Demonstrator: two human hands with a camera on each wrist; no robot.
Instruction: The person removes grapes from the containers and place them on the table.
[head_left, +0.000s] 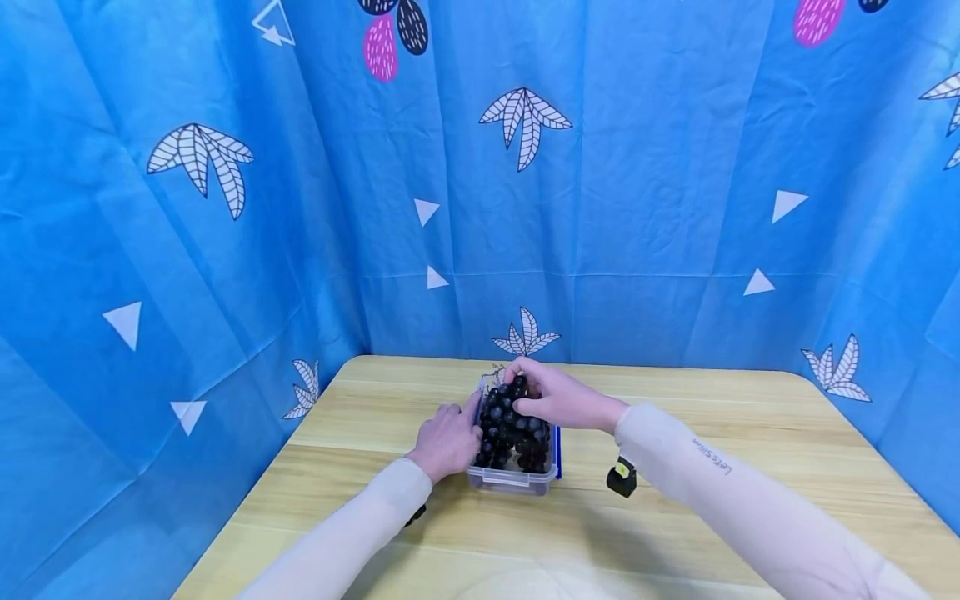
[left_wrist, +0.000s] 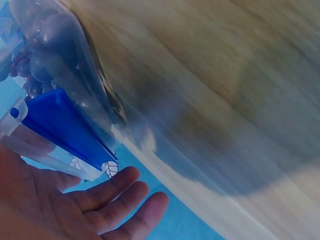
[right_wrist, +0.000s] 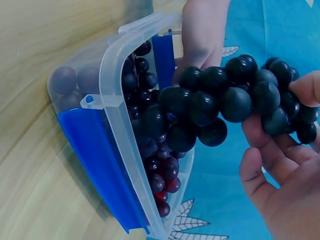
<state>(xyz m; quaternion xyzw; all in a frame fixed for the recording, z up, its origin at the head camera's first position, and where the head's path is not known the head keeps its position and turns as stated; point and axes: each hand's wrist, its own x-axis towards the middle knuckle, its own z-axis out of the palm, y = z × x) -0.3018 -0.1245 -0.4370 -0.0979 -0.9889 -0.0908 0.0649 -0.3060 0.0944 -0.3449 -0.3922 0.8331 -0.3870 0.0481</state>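
My right hand [head_left: 551, 396] holds a bunch of dark grapes [right_wrist: 235, 102] near its far end, fingers underneath and thumb against the fruit. The bunch is lifted at that end, and its near part overlaps the clear plastic container [head_left: 517, 479] in the right wrist view. More dark and reddish grapes [right_wrist: 167, 175] lie inside. My left hand [head_left: 444, 440] is at the container's left side, index finger along the rim. In the left wrist view its other fingers stretch out loosely beside a blue latch [left_wrist: 62, 127]. Part of the left hand is hidden behind the clear flap.
The container stands on a light wooden table [head_left: 360, 467]. A second blue latch [right_wrist: 100, 165] hangs along its right side. Bare stems [head_left: 495, 372] show at the far end. Blue patterned curtain [head_left: 637, 208] surrounds the table's back and sides.
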